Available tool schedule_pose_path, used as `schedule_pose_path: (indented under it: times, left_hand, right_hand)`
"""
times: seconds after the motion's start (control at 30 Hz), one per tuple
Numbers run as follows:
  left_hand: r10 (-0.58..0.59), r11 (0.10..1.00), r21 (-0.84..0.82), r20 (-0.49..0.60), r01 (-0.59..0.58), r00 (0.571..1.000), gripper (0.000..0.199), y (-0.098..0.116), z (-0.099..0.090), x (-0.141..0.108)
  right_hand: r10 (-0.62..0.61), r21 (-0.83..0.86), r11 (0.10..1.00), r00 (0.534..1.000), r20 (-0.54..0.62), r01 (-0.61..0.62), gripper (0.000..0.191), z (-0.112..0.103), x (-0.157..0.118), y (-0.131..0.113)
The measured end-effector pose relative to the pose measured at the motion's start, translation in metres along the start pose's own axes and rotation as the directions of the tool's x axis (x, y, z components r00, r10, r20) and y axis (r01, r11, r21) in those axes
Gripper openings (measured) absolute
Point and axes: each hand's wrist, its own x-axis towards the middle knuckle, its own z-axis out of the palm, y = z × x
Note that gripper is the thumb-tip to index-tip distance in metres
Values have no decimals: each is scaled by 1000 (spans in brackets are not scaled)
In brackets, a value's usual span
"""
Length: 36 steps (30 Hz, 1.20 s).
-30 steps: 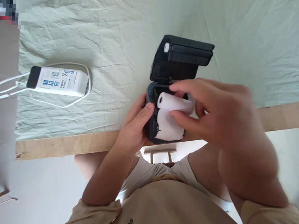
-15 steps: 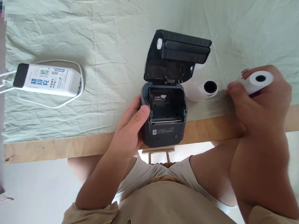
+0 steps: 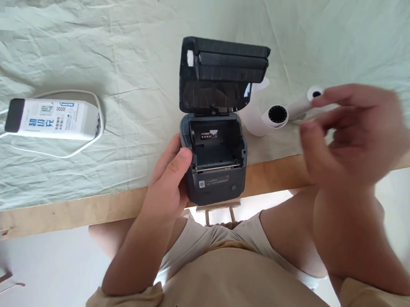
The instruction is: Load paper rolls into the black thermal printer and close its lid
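Observation:
My left hand [image 3: 166, 179] grips a dark grey portable label printer [image 3: 214, 191] by its left side, thumb along the edge, at the table's front. The printer's lid [image 3: 229, 57] is swung up, and no roll sits in its bay [image 3: 217, 147]. To the right, my right hand [image 3: 353, 136] is raised and slightly blurred, thumb and forefinger apart. Its forefinger overlaps the end of a white paper roll [image 3: 299, 104] lying on the cloth; whether they touch I cannot tell. Beside the printer rests another paper roll with a black toothed core [image 3: 278, 114], its loose paper [image 3: 250, 117] partly behind the printer.
A white power bank [image 3: 56, 117] with a black end and white cable [image 3: 102, 118] lies at the left. Pale green wrinkled cloth [image 3: 134, 64] covers the table, whose wooden front edge [image 3: 75, 207] shows. My legs are beneath it.
My right hand has let go of the white paper roll, which now lies beside the other roll; the fingers have opened. The view has shifted slightly, while my left hand still holds the printer.

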Motion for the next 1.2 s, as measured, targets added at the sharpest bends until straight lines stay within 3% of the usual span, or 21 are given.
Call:
schedule_pose_path:
  times: [0.1,0.17,0.3,0.43,0.63,0.73,0.8,0.9,0.97,1.07,1.2]
  left_hand:
    - [14,1000,-6,-7,-14,1000,31,-1,0,1]
    - [24,1000,-3,-16,-24,1000,30,-1,0,1]
    - [25,1000,18,-23,-25,999,31,-2,0,0]
    - [-3,1000,16,-21,3,1000,33,-1,-1,-1]
    - [24,1000,-16,4,-24,1000,32,-3,1,0]
    - [39,999,-16,-10,-39,999,32,-4,4,1]
    - [31,1000,-4,-26,-31,999,33,-4,4,2]
    - [21,1000,2,-27,-21,999,33,-3,2,2]
    - [24,1000,2,-21,-24,999,33,-4,2,4]
    - [25,1000,4,-13,-25,1000,30,-4,1,5]
    - [22,1000,5,8,-22,1000,29,-5,0,5]
  right_hand:
    - [46,-14,999,979,201,-44,40,12,-3,-13]
    - [69,-61,997,969,237,-56,44,20,-4,-13]
    - [31,-15,999,955,294,-28,28,25,-6,-8]
    - [-64,39,998,966,252,56,18,23,-9,-6]
    - [-129,74,991,956,263,113,60,21,-7,-1]
    - [-172,83,984,952,254,156,40,24,-7,-1]
    - [-144,101,987,960,240,122,37,26,-9,0]
    - [18,186,980,966,260,-68,65,27,-13,2]
    - [104,198,966,954,282,-164,72,27,-14,4]
    - [78,145,981,947,310,-128,51,25,-12,6]
    - [21,128,990,949,313,-65,47,23,-7,5]
